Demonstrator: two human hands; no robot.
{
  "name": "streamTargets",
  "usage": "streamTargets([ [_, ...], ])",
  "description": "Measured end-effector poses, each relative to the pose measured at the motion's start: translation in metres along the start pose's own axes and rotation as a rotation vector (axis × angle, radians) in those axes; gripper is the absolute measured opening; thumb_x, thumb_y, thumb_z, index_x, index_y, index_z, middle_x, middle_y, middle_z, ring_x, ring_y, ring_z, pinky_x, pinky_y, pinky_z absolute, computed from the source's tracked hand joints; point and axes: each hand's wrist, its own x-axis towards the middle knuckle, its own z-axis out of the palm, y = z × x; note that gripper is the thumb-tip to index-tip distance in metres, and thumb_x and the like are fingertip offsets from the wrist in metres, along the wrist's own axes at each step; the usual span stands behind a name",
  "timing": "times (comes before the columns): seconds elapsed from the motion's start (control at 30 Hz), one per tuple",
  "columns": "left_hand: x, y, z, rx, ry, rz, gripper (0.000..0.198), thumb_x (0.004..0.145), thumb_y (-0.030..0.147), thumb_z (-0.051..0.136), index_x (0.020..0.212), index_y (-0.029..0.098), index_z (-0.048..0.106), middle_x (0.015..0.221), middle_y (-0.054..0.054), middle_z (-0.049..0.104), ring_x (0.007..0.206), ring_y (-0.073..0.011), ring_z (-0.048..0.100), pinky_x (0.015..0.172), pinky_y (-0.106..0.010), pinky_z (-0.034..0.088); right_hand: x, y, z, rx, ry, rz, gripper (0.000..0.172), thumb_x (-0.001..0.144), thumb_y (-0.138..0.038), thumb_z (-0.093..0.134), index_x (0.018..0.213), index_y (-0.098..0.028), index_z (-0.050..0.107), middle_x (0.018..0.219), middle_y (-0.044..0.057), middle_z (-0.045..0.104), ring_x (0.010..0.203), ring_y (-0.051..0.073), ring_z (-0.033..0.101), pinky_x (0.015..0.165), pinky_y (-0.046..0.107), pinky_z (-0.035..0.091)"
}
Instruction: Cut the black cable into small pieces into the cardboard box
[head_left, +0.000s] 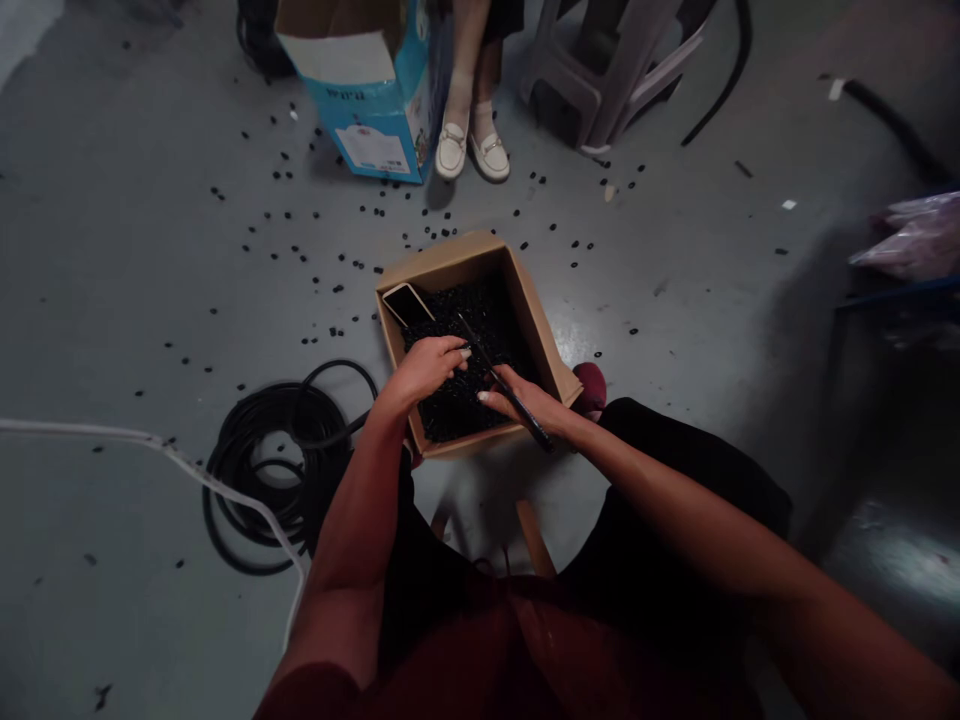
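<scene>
A cardboard box (534, 310) stands open on the floor between my feet, with a heap of small black pieces (465, 300) inside. My right hand (517, 395) is closed around a long, dark, thin-tipped tool (534, 428). Its narrow end points forward over the heap; its exact kind is unclear. Over the box's left half, my left hand (435, 368) has its fingers drawn together close to the tool. Whatever those fingers pinch is too dark and small to name. A phone-like dark slab with a pale edge (407, 304) leans in the box's far left corner.
Coiled black tubing (255, 400) and a white cable (217, 487) lie to the left. Small black pieces are scattered over the floor (172, 290). Ahead are a blue carton (367, 110), another person's white shoes (451, 150) and a plastic stool (622, 80). A plastic bag (915, 240) is at right.
</scene>
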Motion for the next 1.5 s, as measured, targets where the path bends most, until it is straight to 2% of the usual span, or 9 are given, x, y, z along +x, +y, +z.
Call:
streamTargets([
  [0.1,-0.001,0.003,0.001,-0.005,-0.002,-0.008,0.032,0.087,0.024,0.046,0.107,0.013,0.069,0.083,-0.004,0.072,0.064,-0.0122,0.058,0.067,-0.024,0.048,-0.001,-0.003,-0.001,-0.043,0.029,0.007,0.033,0.089,-0.043,0.055,0.11,-0.018,0.05,0.1,0.007,0.063,0.09,0.021,0.059,0.078,0.032,0.045],
  [0.23,0.0,0.005,0.004,0.014,0.031,-0.02,0.033,0.088,0.024,0.046,0.108,0.012,0.068,0.084,-0.005,0.071,0.065,-0.0124,0.059,0.066,-0.024,0.048,-0.001,-0.005,0.001,-0.078,0.073,0.038,0.023,0.091,-0.041,0.048,0.101,-0.02,0.051,0.083,0.002,0.06,0.073,0.017,0.054,0.067,0.028,0.041],
  [0.4,0.001,0.001,0.006,0.053,0.038,-0.034,0.031,0.089,0.028,0.048,0.11,0.014,0.066,0.083,-0.004,0.07,0.064,-0.0123,0.059,0.066,-0.024,0.047,0.0,-0.002,0.001,-0.07,0.144,0.071,0.02,0.089,-0.041,0.048,0.089,-0.022,0.05,0.069,-0.001,0.052,0.061,0.015,0.047,0.061,0.027,0.036],
  [0.6,0.005,-0.009,0.003,0.133,0.024,-0.037,0.023,0.089,0.027,0.047,0.08,0.016,0.065,0.074,-0.003,0.067,0.06,-0.0126,0.056,0.059,-0.023,0.042,0.004,0.003,-0.001,-0.071,0.166,0.103,0.02,0.088,-0.041,0.049,0.08,-0.022,0.047,0.064,-0.002,0.05,0.06,0.015,0.047,0.058,0.025,0.035],
  [0.73,0.006,-0.011,0.005,0.287,0.027,-0.018,0.024,0.088,0.024,0.048,0.071,0.017,0.063,0.071,-0.005,0.066,0.065,-0.0148,0.057,0.063,-0.024,0.042,0.006,0.009,0.003,-0.047,0.179,0.084,0.021,0.089,-0.041,0.049,0.079,-0.022,0.047,0.063,-0.002,0.05,0.059,0.013,0.047,0.054,0.024,0.036],
  [1.0,0.007,-0.017,0.003,0.42,0.091,-0.059,0.028,0.093,0.027,0.042,0.09,0.017,0.068,0.085,-0.009,0.07,0.08,-0.0195,0.063,0.071,-0.026,0.042,0.003,0.005,0.008,0.238,0.067,0.208,0.025,0.091,-0.046,0.047,0.085,-0.022,0.043,0.063,-0.004,0.049,0.05,0.011,0.049,0.044,0.02,0.04],
  [1.13,0.007,-0.016,-0.003,0.331,0.159,-0.02,0.029,0.093,0.027,0.041,0.096,0.018,0.068,0.083,-0.006,0.069,0.078,-0.0182,0.062,0.071,-0.026,0.043,0.003,0.0,0.01,0.273,0.058,0.16,0.022,0.09,-0.042,0.051,0.092,-0.021,0.046,0.073,-0.002,0.055,0.06,0.011,0.054,0.053,0.021,0.047],
  [1.3,0.006,-0.012,-0.003,0.166,0.114,-0.017,0.03,0.091,0.028,0.043,0.103,0.017,0.068,0.076,-0.003,0.068,0.07,-0.0152,0.06,0.068,-0.024,0.045,0.003,0.002,0.012,0.209,0.02,0.081,0.027,0.089,-0.045,0.054,0.097,-0.019,0.049,0.081,0.001,0.057,0.073,0.014,0.055,0.066,0.026,0.049],
  [1.5,0.004,-0.007,-0.002,0.112,0.073,-0.035,0.033,0.09,0.028,0.044,0.109,0.014,0.068,0.078,-0.004,0.068,0.065,-0.0143,0.059,0.067,-0.025,0.046,0.004,0.004,0.009,0.106,0.034,0.054,0.034,0.089,-0.047,0.056,0.106,-0.017,0.051,0.092,0.004,0.061,0.083,0.017,0.057,0.075,0.03,0.047],
])
